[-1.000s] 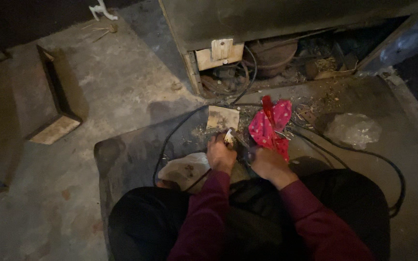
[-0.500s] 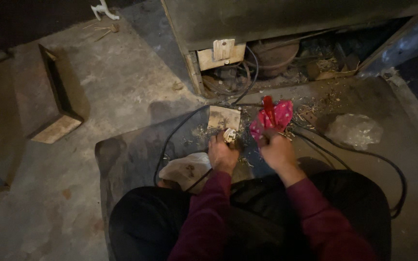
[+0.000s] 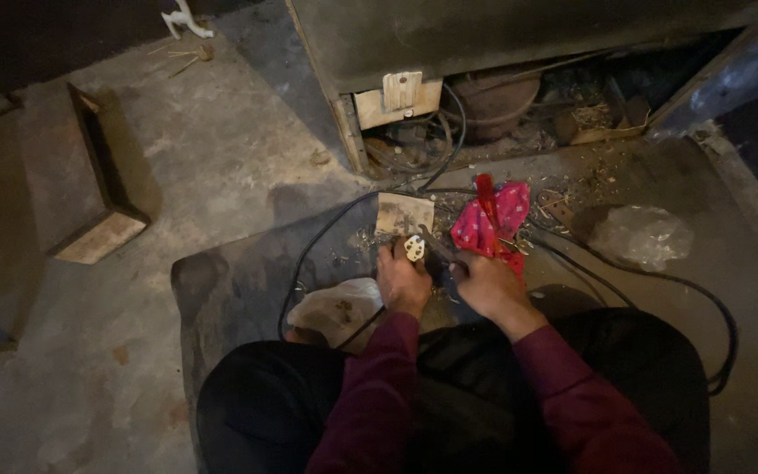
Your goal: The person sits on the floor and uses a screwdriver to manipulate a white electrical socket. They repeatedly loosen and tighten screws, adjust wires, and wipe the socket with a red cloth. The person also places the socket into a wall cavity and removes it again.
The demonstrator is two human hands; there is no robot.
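My left hand [image 3: 402,281] holds a small white round plug-like part [image 3: 414,247] between its fingers, just above the dark mat [image 3: 239,290]. My right hand [image 3: 488,285] grips a dark tool [image 3: 439,247] whose tip points at that white part. A pink and red cloth bundle [image 3: 489,224] lies right behind my right hand. A black cable [image 3: 309,254] runs from under my left hand towards the open base of the appliance [image 3: 449,114]. Both sleeves are dark red.
A small cardboard piece [image 3: 404,213] lies beyond my hands. A white cloth [image 3: 339,307] sits by my left knee, and a clear plastic bag [image 3: 640,235] to the right. A wooden box [image 3: 81,189] stands at the left on the concrete floor. Debris litters the mat.
My right hand had reached up to the pink cloth half a second ago; it has come back beside my left hand with the tool against the white part.
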